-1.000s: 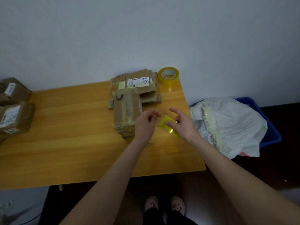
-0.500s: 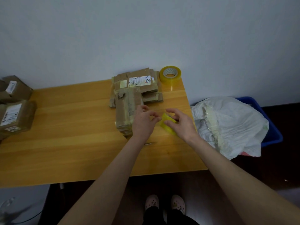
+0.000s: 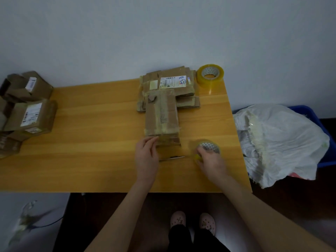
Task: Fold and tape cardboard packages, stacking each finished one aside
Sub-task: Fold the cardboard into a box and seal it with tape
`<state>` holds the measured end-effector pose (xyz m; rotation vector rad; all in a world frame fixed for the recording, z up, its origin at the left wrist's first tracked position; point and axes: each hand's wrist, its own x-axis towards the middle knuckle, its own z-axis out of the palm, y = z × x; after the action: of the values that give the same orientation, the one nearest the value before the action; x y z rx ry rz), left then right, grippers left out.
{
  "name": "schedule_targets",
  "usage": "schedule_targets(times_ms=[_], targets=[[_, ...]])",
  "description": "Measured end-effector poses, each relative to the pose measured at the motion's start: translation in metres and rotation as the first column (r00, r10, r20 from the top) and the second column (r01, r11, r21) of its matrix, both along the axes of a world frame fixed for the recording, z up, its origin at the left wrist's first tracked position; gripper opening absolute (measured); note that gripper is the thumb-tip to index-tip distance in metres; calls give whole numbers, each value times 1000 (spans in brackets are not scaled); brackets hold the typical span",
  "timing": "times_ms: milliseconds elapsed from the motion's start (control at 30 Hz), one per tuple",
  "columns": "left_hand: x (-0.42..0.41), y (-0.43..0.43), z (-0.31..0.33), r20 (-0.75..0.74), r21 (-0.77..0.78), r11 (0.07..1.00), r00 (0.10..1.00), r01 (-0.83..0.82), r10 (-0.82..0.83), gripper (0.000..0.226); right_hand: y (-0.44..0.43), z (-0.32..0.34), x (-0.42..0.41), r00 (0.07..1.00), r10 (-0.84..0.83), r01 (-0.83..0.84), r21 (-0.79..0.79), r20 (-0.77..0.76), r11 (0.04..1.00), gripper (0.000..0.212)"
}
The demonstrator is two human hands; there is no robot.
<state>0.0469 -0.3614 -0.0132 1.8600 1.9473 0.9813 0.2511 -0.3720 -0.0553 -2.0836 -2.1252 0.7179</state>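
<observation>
Right grip (image 3: 211,160) holds tape roll (image 3: 209,146); left grip (image 3: 146,157) at cardboard (image 3: 161,115) near corner, hold unclear. Probably light, stiff: take that edge.

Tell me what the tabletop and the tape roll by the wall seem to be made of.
Tabletop: wood or wood-look laminate, smooth, faintly glossy; straight grain lines. Tape roll: glossy yellowish translucent plastic film on a printed core, likely cardboard.

Place: makeshift packing room, home-like | table (image 3: 94,142) against bare wall (image 3: 163,33) | labelled boxes (image 3: 31,115) at table's left end | flat cardboard (image 3: 163,113), tape roll (image 3: 210,75) at its far right | bin (image 3: 312,113) with bag (image 3: 281,140) beside its right edge
</observation>
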Motion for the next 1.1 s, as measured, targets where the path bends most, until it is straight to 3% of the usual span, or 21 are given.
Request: schedule_targets(times_ms=[67,133,200,267,367,467,533,633,733,900,1000,1100], targets=[[-16,-1,-2,22,-58,997,998,-50,51,28,4,-3,-9,993,-75,75,-4,-91,997,21],[-26,1,-3,32,-78,993,995,-88,91,33,9,2,-20,955,-175,208,117,-239,971,23],[-24,6,-3,11,-45,997,998,-66,66,35,16,18,-39,930,-152,258,301,-335,918,30],[-13,15,-3,-75,-5,1000,997,28,-28,36,25,36,-63,940,-51,196,409,-338,891,39],[4,31,-5,-232,-85,991,965,102,-120,55,39,46,-90,971,27,52,319,-236,946,52],[8,38,-15,-265,-201,977,956,76,-129,66,42,37,-99,978,-32,67,167,-208,984,61],[9,40,-19,-211,-223,974,974,39,-87,53,42,35,-101,958,-109,145,122,-267,982,66],[8,40,-8,12,-276,961,1000,-8,11,65,46,34,-96,918,-166,201,62,-359,978,69],[1,42,-6,146,-346,938,989,23,29,82,52,32,-86,936,-130,159,64,-326,985,74],[-18,58,-19,111,-351,935,994,57,-19,94,65,30,-81,987,-147,156,155,-69,976,81],[-26,61,-24,33,-326,942,996,84,-78,89,64,21,-82,988,-138,149,218,-66,964,76],[-32,60,-28,53,-305,948,995,92,-79,78,62,14,-78,986,-115,143,249,-123,958,71]])
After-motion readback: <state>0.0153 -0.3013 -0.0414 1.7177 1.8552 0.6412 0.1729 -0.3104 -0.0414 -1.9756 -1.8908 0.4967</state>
